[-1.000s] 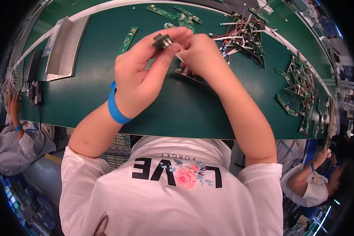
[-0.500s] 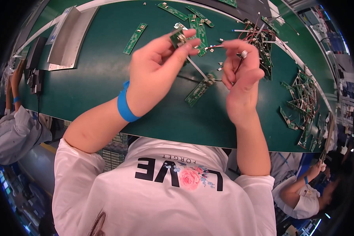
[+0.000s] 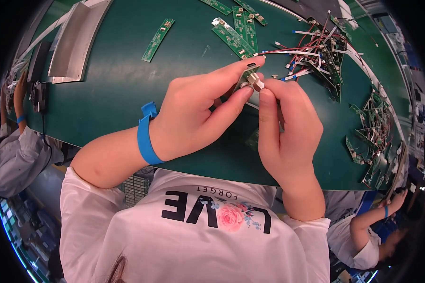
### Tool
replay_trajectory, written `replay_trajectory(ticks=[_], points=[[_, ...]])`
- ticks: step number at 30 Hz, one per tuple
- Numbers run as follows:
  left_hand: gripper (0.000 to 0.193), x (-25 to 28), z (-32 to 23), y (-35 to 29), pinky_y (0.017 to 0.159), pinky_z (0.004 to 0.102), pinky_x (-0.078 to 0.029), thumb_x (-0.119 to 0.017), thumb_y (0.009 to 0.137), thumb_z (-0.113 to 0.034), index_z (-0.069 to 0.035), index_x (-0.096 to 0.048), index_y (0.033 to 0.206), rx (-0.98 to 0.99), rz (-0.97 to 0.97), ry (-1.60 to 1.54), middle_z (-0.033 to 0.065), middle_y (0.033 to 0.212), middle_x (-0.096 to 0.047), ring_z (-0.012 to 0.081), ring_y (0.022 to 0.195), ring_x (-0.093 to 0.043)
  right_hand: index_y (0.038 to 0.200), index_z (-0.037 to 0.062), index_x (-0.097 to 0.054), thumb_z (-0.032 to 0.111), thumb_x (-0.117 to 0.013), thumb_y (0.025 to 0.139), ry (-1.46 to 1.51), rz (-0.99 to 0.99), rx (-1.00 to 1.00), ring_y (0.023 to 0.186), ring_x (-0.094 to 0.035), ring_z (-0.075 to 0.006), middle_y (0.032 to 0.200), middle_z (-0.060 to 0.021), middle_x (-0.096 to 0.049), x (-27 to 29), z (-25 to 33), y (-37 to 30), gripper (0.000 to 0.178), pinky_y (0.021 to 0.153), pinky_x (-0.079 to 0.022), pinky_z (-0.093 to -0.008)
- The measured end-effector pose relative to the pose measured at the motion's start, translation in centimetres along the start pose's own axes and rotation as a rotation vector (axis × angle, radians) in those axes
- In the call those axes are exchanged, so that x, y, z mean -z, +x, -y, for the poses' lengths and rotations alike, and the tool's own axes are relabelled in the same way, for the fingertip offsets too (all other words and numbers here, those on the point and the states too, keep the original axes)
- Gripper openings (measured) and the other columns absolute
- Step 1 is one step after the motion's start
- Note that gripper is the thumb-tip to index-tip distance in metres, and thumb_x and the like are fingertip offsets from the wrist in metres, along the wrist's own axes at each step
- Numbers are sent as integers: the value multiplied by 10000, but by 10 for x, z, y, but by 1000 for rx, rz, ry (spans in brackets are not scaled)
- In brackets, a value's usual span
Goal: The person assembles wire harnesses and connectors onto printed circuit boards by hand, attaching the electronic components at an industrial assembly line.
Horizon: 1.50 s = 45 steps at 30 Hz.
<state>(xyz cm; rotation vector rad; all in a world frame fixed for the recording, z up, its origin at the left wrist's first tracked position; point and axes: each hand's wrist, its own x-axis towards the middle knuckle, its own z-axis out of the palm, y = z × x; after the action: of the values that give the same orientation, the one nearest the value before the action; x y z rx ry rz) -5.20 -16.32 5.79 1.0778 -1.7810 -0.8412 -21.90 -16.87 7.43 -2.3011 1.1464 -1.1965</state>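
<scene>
My left hand [image 3: 193, 111], with a blue wrist strap [image 3: 146, 137], pinches a small green circuit board [image 3: 243, 78] between thumb and fingers, its end with metal and white sockets turned up. My right hand [image 3: 295, 125] is closed, thumb and forefinger pinching a small white plug [image 3: 259, 84] against the sockets on that board. Whether the plug is seated I cannot tell. Below the hands, a second green board [image 3: 252, 140] shows dimly, partly hidden by my right fingers. A bit of pale flat cable [image 3: 252, 104] shows between the hands.
Several green board strips [image 3: 233, 40] lie at the far middle, with a single strip [image 3: 158, 40] left of them. A tangle of wired boards [image 3: 323, 56] sits far right, another pile [image 3: 375, 132] nearer. A metal channel [image 3: 75, 45] stands at left. Other people work on both sides.
My right hand has come left to the board, its fingers closing on the white plug. My left hand has moved slightly right and nearer with the board. The second board is now mostly hidden.
</scene>
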Motion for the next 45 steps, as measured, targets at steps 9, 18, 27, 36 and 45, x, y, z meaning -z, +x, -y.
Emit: replay_trajectory(ticks=[9,18,27,36,45], points=[[364,2,8,-1,861,278,-516,-517,882,83,46,-530,1243,-58,58,84,153,1146,-646,238,1010,-660,892,31,-629,-5,-693,764,-21,-113,56,511,-491,-216,651,-65,-516,-9,-12,-4,148,457,-386,-315],[413,5,4,5,768,277,-530,-566,833,93,3,-551,1236,-198,99,347,141,1056,-674,250,939,-679,881,24,-647,-24,-702,736,2,-53,-33,492,-469,-206,626,-61,-487,3,-8,-5,162,441,-368,-310],[455,-4,-1,-2,704,326,-525,-571,814,104,29,-518,1260,-214,99,205,171,1000,-662,304,811,-674,854,19,-653,-61,-688,668,34,8,20,498,-471,-218,626,-68,-475,13,-11,-2,205,436,-361,-314],[481,-5,-20,2,724,325,-524,-595,808,55,37,-507,1280,-123,156,283,187,1034,-645,287,870,-669,837,9,-649,52,-680,758,255,40,-40,611,-568,-270,700,-113,-573,19,-22,-4,96,523,-443,-334],[441,9,26,32,1026,385,-378,-638,845,-100,-58,-545,1275,-58,46,559,162,1325,-515,347,1250,-460,1005,3,-627,134,-573,929,723,-479,-762,448,-310,-11,561,82,-409,156,-73,-31,160,390,-196,-201]])
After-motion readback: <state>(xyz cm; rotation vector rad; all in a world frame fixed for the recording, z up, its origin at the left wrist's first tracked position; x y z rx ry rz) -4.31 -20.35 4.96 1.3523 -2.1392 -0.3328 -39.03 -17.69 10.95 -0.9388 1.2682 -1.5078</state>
